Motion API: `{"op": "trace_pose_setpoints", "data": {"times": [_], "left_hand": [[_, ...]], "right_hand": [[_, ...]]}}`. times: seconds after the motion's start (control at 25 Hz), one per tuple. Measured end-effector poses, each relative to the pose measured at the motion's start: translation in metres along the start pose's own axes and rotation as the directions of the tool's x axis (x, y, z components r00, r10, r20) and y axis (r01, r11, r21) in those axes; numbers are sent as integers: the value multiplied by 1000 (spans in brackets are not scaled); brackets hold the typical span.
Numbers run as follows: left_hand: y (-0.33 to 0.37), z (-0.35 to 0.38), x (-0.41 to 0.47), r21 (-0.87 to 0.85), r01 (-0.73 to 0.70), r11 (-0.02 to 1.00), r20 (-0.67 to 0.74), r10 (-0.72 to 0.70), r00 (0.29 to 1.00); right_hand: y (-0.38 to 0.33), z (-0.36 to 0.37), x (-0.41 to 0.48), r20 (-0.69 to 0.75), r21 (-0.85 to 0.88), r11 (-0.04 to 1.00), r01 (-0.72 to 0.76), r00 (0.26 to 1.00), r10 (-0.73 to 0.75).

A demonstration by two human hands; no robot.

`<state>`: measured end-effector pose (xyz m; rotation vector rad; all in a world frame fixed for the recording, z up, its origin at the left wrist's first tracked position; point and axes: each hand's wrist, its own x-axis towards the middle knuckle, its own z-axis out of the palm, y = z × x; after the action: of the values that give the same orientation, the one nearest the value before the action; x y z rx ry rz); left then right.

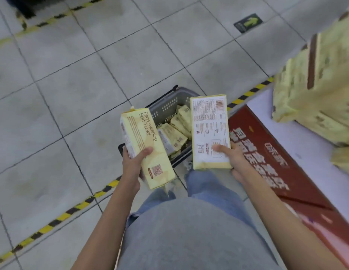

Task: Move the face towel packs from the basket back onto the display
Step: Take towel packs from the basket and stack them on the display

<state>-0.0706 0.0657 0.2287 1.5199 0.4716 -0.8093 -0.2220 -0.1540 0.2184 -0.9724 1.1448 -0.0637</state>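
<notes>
My left hand [131, 164] grips a yellow face towel pack [145, 141] printed "Face-washing Soft Towel", thumb on its front. My right hand [233, 156] holds a second pack [208, 123] with its white label and barcode facing up. Both packs hover above a grey basket [169, 103] on the floor, which still holds several yellow packs [174, 133]. The display [298, 141], a white-topped platform with a red printed side, lies to the right with stacked yellow packs [318, 88] on it.
Grey tiled floor spreads left and ahead. Yellow-black hazard tape [58, 219] runs diagonally along the floor past the basket. A green arrow sticker [247, 22] marks the floor far ahead. My legs in jeans stand just behind the basket.
</notes>
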Motion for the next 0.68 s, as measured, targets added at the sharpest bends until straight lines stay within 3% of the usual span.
{"op": "trace_pose_setpoints", "data": {"times": [0.28, 0.44, 0.68], "left_hand": [[-12, 34, -22, 245, 24, 969, 302, -100, 948], [-34, 76, -50, 392, -35, 919, 475, -170, 863], [-100, 134, -112, 538, -116, 835, 627, -304, 717]], "right_hand": [[91, -48, -106, -265, 255, 967, -4, 962, 74], [140, -75, -159, -425, 388, 920, 53, 896, 128], [210, -118, -226, -523, 580, 795, 178, 830, 195]]}}
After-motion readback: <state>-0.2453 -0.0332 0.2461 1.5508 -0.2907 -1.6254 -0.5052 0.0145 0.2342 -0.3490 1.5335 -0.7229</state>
